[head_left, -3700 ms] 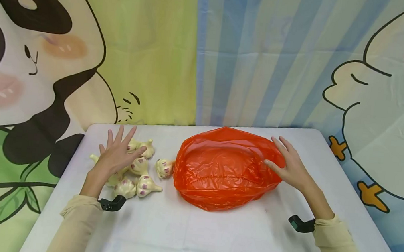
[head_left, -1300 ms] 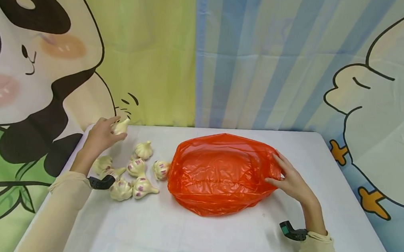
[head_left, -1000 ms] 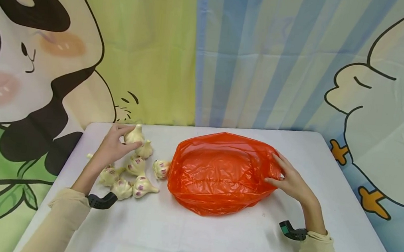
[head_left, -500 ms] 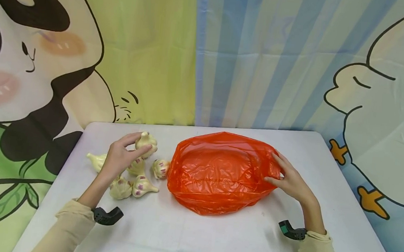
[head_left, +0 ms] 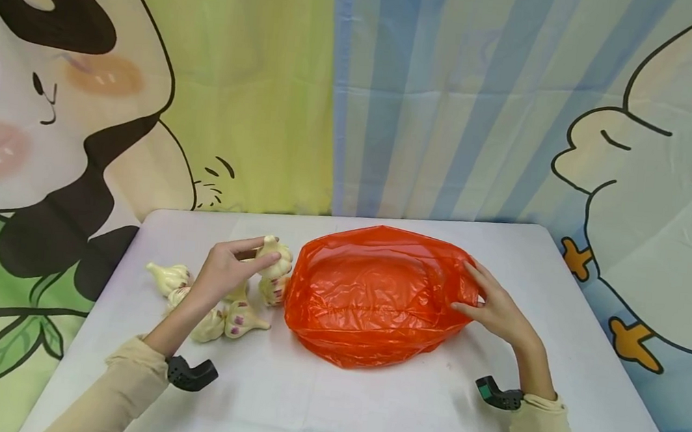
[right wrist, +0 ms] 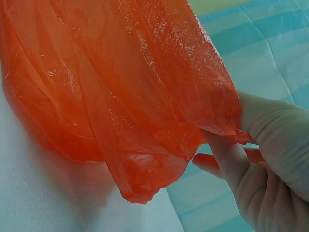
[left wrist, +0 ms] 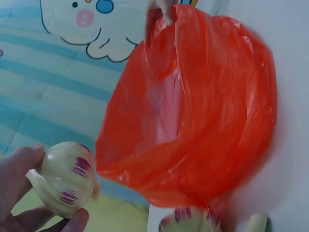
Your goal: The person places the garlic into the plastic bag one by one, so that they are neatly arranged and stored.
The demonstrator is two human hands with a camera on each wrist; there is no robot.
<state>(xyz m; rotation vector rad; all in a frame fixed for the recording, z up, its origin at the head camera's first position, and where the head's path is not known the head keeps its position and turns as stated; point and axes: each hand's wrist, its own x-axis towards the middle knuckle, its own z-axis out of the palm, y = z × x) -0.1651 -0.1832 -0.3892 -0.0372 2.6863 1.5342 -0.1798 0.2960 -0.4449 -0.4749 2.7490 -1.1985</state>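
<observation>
My left hand [head_left: 226,271] holds a garlic bulb [head_left: 277,259] between thumb and fingertips, just left of the red plastic bag [head_left: 370,293]. Purple streaks mark this pale bulb in the left wrist view, where it hangs beside the bag's open mouth. At the bag's right end, my right hand [head_left: 495,308] grips the rim. The right wrist view has the thumb and fingers [right wrist: 229,159] on either side of the thin red plastic, some of them hidden by it. Below the held bulb, another garlic bulb [head_left: 273,290] sits against the bag's left side.
Several more garlic bulbs lie at the left of the white table [head_left: 329,407], among them one bulb [head_left: 243,320] in front and one [head_left: 170,278] farther left. My left forearm partly covers the group. A patterned curtain [head_left: 393,97] hangs behind the table's back edge.
My left hand took up a garlic bulb from the left group, lifted it, and carried it rightward to the bag. My right hand closed on the bag's rim and has stayed there since.
</observation>
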